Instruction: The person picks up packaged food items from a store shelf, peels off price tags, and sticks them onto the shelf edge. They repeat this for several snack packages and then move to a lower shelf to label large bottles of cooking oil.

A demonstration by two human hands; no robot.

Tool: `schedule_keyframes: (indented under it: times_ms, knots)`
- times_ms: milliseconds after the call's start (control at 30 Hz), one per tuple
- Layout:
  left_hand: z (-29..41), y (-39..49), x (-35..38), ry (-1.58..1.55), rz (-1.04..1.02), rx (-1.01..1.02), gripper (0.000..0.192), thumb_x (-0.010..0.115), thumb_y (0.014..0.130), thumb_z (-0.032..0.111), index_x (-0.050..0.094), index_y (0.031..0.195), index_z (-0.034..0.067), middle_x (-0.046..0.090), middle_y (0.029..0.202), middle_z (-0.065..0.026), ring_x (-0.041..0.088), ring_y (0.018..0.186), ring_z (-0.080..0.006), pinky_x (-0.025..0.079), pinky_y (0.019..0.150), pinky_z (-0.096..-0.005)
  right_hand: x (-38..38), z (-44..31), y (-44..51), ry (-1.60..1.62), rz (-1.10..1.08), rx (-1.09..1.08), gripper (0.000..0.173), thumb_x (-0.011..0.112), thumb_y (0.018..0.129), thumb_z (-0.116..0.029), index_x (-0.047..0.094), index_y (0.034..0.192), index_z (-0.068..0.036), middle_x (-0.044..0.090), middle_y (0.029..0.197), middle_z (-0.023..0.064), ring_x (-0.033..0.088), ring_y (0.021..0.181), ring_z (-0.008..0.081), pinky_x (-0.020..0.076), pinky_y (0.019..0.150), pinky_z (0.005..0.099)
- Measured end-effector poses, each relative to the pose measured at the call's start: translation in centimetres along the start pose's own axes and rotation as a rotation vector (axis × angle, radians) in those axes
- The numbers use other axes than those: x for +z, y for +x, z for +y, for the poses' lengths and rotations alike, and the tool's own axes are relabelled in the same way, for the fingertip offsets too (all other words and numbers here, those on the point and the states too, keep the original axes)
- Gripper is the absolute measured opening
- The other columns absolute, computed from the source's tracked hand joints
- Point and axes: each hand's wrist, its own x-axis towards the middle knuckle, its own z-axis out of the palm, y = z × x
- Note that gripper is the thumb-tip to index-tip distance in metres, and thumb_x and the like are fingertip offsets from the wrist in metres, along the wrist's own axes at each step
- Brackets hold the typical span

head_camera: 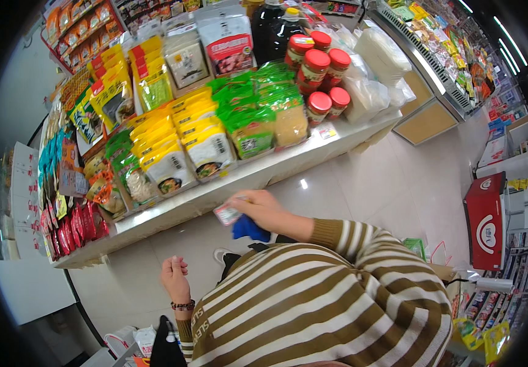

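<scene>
My right hand (260, 208) holds a small price tag (227, 214) between thumb and fingers, just off the front edge of the display shelf (208, 186). A blue cloth (251, 229) hangs from the same hand. Over the floor to the left, my left hand (175, 277) is held with its fingers curled and nothing visible in them; a beaded bracelet circles its wrist. Facing me on the shelf stand yellow and white food packets (208, 149), green packets (252, 133) and jars with red lids (314, 69). Another price tag (327, 132) lies by the jars.
Pink packets (78, 229) fill the shelf's left end, and white bags (369, 91) its right end. A refrigerated display case (429, 69) stands beyond at the right. Farther right is a red cabinet (485, 222). A white cabinet (25, 192) is at the far left.
</scene>
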Motion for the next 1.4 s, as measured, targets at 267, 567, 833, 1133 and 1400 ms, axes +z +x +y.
schedule_keyframes:
  times_ms: [267, 567, 833, 1133, 1400]
  knots:
    - [6.9, 3.3, 18.7, -0.064, -0.278, 0.087, 0.018, 0.058, 0.094, 0.013, 0.060, 0.106, 0.000, 0.061, 0.081, -0.0018, 0.054, 0.071, -0.0063, 0.044, 0.063, -0.0203, -22.7, 2.7, -8.5, 0.267, 0.276, 0.236, 0.021, 0.057, 0.095, -0.017, 0.067, 0.104, -0.001, 0.069, 0.093, 0.0055, 0.062, 0.082, 0.0090, 0.0507, 0.073, 0.0243]
    - [19.5, 11.8, 34.0, 0.028, -0.401, 0.480, 0.024, 0.064, 0.090, 0.011, 0.061, 0.110, -0.001, 0.065, 0.092, -0.0041, 0.060, 0.081, -0.0083, 0.048, 0.071, -0.0228, -30.8, 0.0, -5.3, 0.433, 0.281, 0.107, 0.023, 0.055, 0.095, -0.010, 0.064, 0.112, 0.002, 0.068, 0.104, 0.0096, 0.062, 0.089, 0.0110, 0.0512, 0.080, 0.0258]
    - [27.3, 25.0, 46.4, 0.326, -0.328, 0.876, 0.034, 0.073, 0.079, 0.018, 0.064, 0.107, 0.002, 0.065, 0.103, -0.0121, 0.063, 0.091, -0.0252, 0.051, 0.080, -0.0325, -38.5, -1.1, -3.4, 0.374, 0.521, 0.191, 0.024, 0.052, 0.091, -0.003, 0.063, 0.111, 0.005, 0.065, 0.114, 0.0154, 0.063, 0.099, 0.0163, 0.0508, 0.086, 0.0277]
    - [30.9, 33.9, 55.3, 0.537, -0.326, 1.121, 0.037, 0.072, 0.077, 0.024, 0.065, 0.105, 0.001, 0.063, 0.110, -0.0128, 0.058, 0.104, -0.0315, 0.046, 0.092, -0.0390, -44.4, 0.2, 1.5, 0.527, 0.476, 0.281, 0.017, 0.055, 0.087, -0.005, 0.062, 0.100, 0.003, 0.065, 0.110, 0.0210, 0.064, 0.099, 0.0222, 0.0520, 0.087, 0.0329]
    - [31.9, 34.6, 56.7, 0.811, -0.367, 1.210, 0.020, 0.069, 0.081, 0.017, 0.067, 0.096, 0.003, 0.067, 0.099, -0.0110, 0.063, 0.093, -0.0290, 0.051, 0.083, -0.0372, -52.0, 2.4, 7.9, 0.522, 0.205, 0.271, 0.013, 0.056, 0.089, -0.005, 0.063, 0.097, 0.003, 0.066, 0.107, 0.0197, 0.065, 0.096, 0.0220, 0.0516, 0.087, 0.0331]
